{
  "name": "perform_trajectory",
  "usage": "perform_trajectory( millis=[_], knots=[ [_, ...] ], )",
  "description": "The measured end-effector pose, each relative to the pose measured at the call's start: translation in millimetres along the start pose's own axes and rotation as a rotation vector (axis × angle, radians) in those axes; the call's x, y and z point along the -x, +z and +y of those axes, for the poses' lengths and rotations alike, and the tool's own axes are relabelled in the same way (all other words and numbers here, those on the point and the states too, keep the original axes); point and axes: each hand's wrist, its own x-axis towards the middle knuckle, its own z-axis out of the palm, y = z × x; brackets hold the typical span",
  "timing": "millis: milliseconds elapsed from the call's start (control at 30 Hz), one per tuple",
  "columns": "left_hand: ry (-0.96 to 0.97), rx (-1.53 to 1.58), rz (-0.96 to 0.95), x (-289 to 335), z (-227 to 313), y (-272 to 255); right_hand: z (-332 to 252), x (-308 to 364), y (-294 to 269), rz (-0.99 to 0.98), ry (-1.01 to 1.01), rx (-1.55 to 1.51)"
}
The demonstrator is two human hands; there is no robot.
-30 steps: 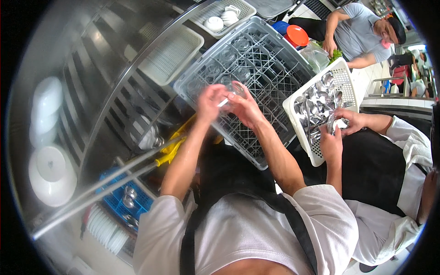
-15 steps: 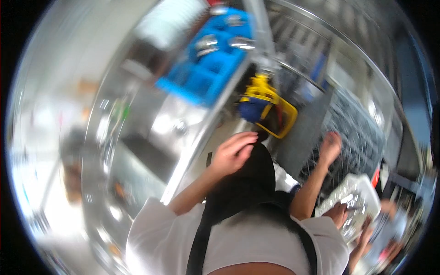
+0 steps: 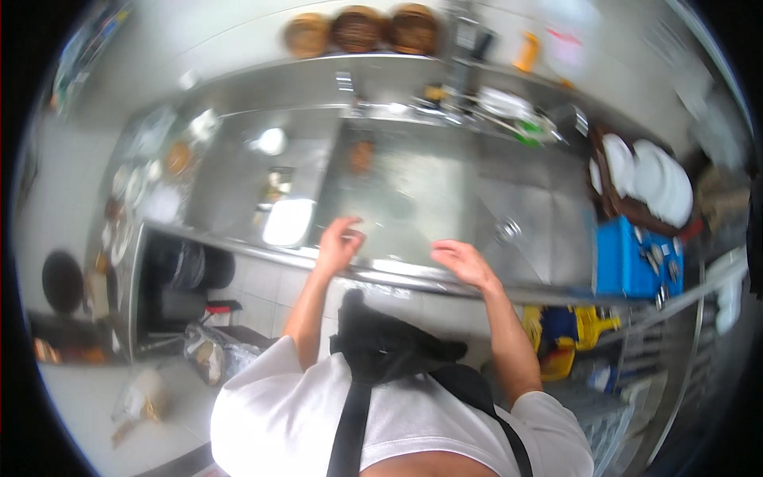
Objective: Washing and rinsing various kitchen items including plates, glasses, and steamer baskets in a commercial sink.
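My left hand (image 3: 339,246) is held over the front edge of a steel sink, its fingers loosely bent and apart. My right hand (image 3: 467,264) hovers at the same edge farther right, fingers stretched out toward the left. Neither holds anything. Beyond them, the middle basin (image 3: 421,187) has cloudy water in it, with a blurred brown thing (image 3: 362,157) toward its back left. In the left basin (image 3: 234,171) a white rectangular thing (image 3: 288,222) lies against the front, beside small scraps. The right basin (image 3: 540,195) shows a round drain (image 3: 507,231).
A blue divided bin (image 3: 616,258) with metal utensils and a brown rack of white plates (image 3: 671,187) stand at the right. Three round baskets (image 3: 358,32) line the back ledge. Dishes crowd the left counter. Below right is a yellow bucket (image 3: 560,362); a plastic bag (image 3: 211,358) sits lower left.
My view has swung left, from the rack and another person's hands at the right to the sinks. Both my hands are now over the sink's front edge.
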Motion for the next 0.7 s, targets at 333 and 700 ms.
perform_trajectory(
  millis=[333,700],
  knots=[
    [-0.494,1.006,-0.089,-108,-128,-29,41,-269,103,0.406,0.367,-0.911],
    [-0.417,0.775,-0.008,-194,-283,-358,103,-301,50,1.069,0.520,-0.365]
  ],
)
